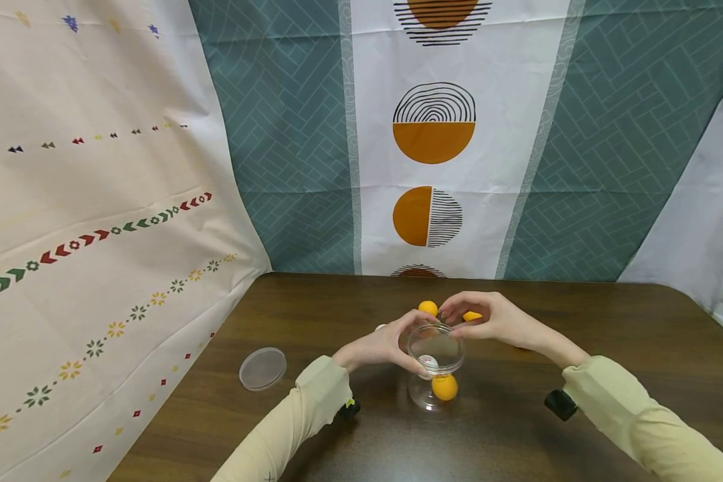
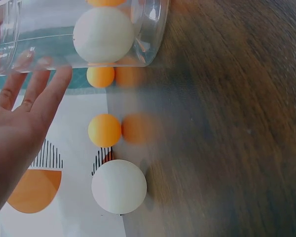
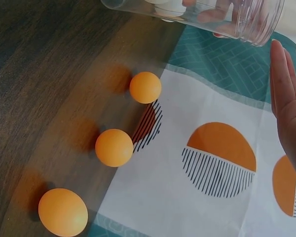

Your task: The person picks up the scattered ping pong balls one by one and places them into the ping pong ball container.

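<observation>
A clear plastic jar [image 1: 420,396] stands upright on the brown table, with a white ping-pong ball [image 2: 103,34] and an orange ping-pong ball [image 1: 444,387] inside. My left hand [image 1: 387,343] holds the jar near its top, thumb on the near side and fingers round the far side. At the right of the jar's mouth is my right hand [image 1: 494,320]; its fingers [image 3: 282,79] are extended beside the rim with nothing between them. Behind the jar lie a loose orange ball [image 1: 428,308] and another orange ball [image 1: 472,315], partly covered by the right hand.
A round clear lid [image 1: 262,369] lies flat at the table's left. One loose white ball [image 2: 119,186] rests beyond the left hand. Another orange ball [image 3: 63,212] sits farther right, mostly behind the right forearm in the head view. Patterned cloths [image 1: 289,134] hang behind and left of the table.
</observation>
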Demonstrator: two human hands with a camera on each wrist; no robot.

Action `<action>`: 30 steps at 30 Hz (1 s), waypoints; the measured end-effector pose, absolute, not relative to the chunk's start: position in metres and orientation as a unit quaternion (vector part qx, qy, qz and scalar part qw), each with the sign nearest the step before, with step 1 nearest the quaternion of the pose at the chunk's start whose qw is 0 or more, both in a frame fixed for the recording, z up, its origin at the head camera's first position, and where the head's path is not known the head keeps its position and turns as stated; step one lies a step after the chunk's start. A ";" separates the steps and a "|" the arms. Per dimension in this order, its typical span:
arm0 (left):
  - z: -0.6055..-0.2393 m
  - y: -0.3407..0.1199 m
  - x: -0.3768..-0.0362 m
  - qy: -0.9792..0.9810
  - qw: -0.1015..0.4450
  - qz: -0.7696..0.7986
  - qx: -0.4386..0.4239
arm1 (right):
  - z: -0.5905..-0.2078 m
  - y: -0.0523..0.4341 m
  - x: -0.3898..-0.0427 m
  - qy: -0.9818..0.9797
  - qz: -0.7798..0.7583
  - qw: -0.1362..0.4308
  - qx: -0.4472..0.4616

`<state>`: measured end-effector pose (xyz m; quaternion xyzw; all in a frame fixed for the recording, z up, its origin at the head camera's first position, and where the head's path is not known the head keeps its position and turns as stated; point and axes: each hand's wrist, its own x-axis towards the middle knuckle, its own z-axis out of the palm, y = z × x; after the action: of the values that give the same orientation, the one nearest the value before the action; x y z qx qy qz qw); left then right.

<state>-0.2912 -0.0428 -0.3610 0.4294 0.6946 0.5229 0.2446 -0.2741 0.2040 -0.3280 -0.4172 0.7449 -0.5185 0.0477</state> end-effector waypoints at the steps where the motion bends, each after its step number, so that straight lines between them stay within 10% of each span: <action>1: -0.364 -0.042 -0.293 0.694 0.244 0.523 0.430 | -0.328 0.204 -0.274 0.744 -0.520 0.047 -0.417; 30: -0.380 -0.042 -0.304 0.684 0.245 0.533 0.434 | -0.328 0.222 -0.276 0.770 -0.513 0.021 -0.379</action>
<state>-0.3035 -0.0416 -0.3800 0.4341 0.6842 0.5326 0.2445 -0.2755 0.2218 -0.3280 -0.3790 0.7697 -0.5133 0.0208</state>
